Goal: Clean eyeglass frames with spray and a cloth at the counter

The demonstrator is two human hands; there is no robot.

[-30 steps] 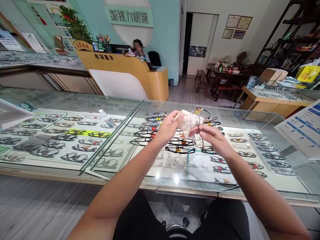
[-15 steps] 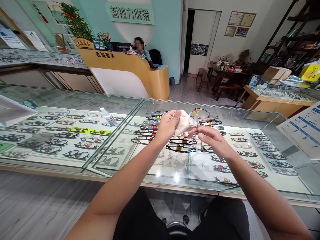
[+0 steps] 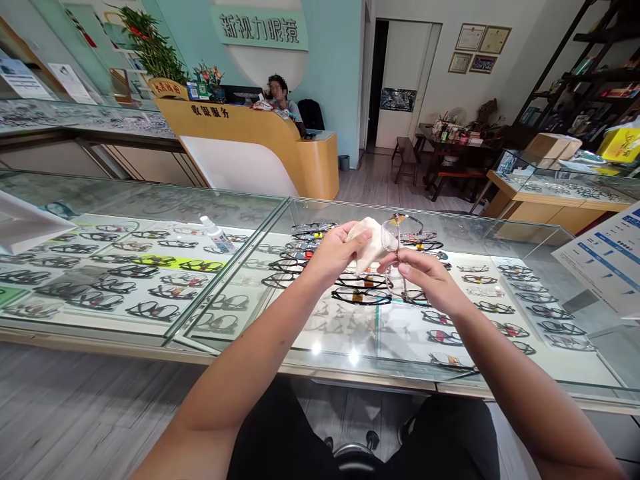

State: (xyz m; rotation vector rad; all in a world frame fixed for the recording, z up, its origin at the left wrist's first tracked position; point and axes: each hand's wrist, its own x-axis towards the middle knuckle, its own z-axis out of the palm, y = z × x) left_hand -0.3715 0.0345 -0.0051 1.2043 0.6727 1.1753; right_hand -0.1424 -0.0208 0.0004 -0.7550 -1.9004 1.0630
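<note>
A pale cream cloth (image 3: 373, 248) is pinched in my left hand (image 3: 336, 252), thumb on top. Beside it, my right hand (image 3: 425, 275) grips a pair of eyeglasses (image 3: 391, 235) by the middle of the frame, thumb and fingers closed near the bridge. The glasses stand on end, one lens above my fingers and the other below, and the cloth is close to the upper lens; whether they touch I cannot tell. Below my hands, several dark-framed glasses (image 3: 361, 297) with coloured tags lie in rows on the glass counter.
A white spray bottle (image 3: 218, 235) stands on the glass display case (image 3: 240, 267) to the left. A printed sign (image 3: 605, 263) leans at the right. Across the room, a person (image 3: 280, 93) sits behind a wooden reception desk (image 3: 320, 160). A stool base (image 3: 355, 457) shows below me.
My left hand has shifted slightly right and the cloth is bunched differently, its edge now folded up over the fingers. The glasses have moved a little to the right with my right hand.
</note>
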